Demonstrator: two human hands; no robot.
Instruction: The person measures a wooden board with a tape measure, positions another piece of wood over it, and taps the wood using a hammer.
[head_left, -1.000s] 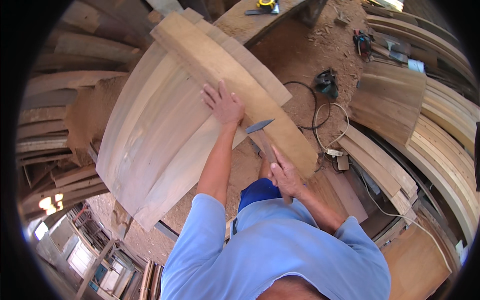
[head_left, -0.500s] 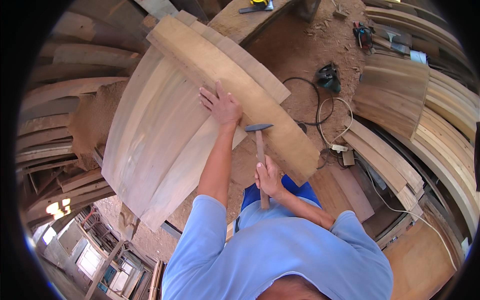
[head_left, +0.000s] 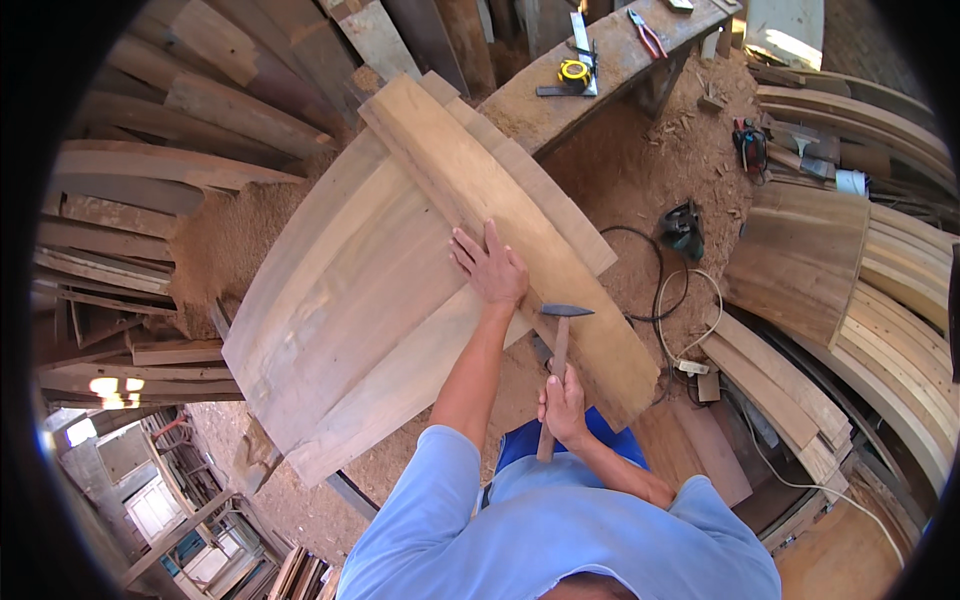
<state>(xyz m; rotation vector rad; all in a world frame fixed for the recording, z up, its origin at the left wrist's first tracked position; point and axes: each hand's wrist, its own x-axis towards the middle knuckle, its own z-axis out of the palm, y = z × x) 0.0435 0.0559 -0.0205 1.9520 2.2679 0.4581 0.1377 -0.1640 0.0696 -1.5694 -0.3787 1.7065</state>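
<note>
My left hand [head_left: 490, 270] lies flat with fingers apart on the near edge of a long plank [head_left: 520, 240]. That plank rests slantwise across a wide panel of pale joined boards [head_left: 340, 310]. Close to my body, my right hand [head_left: 563, 405] is wrapped round the wooden handle of a hammer [head_left: 567, 311]. The hammer's dark head, pointed at one end, shows over the plank's near edge, to the right of my left hand; whether it touches the wood I cannot tell.
A sawdust-covered bench [head_left: 520, 110] at the far side bears a yellow tape measure [head_left: 574, 73], a square [head_left: 584, 45] and pliers [head_left: 648, 35]. On the floor to the right lie a dark power tool [head_left: 682, 230], looping cords [head_left: 661, 290] and stacked planks [head_left: 780, 380].
The view has shifted, so the work sits lower and further right and more of the far bench shows. My left hand stays on the plank; my right still grips the hammer.
</note>
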